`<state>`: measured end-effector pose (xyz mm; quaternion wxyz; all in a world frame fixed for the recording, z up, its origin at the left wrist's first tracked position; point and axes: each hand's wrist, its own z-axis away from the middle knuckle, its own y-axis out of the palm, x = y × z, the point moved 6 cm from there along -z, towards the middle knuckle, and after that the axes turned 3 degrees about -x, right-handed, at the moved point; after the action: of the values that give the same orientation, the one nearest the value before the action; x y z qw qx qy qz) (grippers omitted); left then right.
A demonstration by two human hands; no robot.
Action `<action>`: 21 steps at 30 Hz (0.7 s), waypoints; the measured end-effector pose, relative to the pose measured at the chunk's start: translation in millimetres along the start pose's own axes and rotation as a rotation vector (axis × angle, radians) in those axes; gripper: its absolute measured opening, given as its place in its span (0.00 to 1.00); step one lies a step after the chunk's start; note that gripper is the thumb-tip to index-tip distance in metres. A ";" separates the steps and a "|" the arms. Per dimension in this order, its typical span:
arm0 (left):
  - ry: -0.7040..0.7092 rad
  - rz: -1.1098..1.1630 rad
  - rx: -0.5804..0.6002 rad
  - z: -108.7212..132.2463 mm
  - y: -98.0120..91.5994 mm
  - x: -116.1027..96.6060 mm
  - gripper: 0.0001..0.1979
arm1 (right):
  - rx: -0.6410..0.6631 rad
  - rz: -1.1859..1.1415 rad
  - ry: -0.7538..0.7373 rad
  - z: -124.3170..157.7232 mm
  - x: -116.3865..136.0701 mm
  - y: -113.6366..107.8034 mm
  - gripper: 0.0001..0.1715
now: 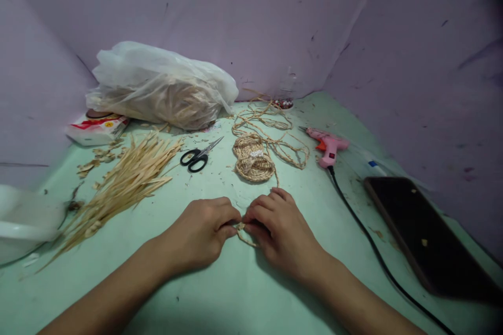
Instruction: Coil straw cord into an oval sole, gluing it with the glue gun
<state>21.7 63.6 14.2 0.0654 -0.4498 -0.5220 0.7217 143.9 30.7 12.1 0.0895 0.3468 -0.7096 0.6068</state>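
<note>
My left hand [204,230] and my right hand [277,227] rest knuckles-up on the green table [220,293], fingertips meeting. Both pinch a thin braided straw cord [244,235] that curls between and under them. Just beyond the hands lie two woven oval straw pieces [253,161], stacked, with a small white bit on top. A loose tangle of the same braided cord [275,138] runs from them toward the back wall.
A bundle of straw strips [126,183] lies left, black-handled scissors [198,157] beside it. A plastic bag of straw [165,89] and a small box [98,128] sit at the back left. A pink glue gun [328,145] with black cable, a dark tablet [424,235] right, white basin [23,220] far left.
</note>
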 end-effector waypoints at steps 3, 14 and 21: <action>0.084 -0.036 -0.031 1.0 1.9 -2.2 0.08 | -0.005 -0.002 -0.003 -0.3 0.4 -0.6 0.04; 0.214 -0.217 -0.066 3.1 5.5 -10.4 0.11 | -0.183 0.026 -0.119 10.0 -7.5 -32.1 0.10; 0.186 -0.230 -0.056 3.3 6.6 -10.7 0.10 | -0.177 0.015 -0.222 15.4 5.5 -36.8 0.05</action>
<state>28.1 52.3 15.2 0.1831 -0.4539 -0.5818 0.6496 166.5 13.5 40.7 0.0364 0.3971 -0.7686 0.5002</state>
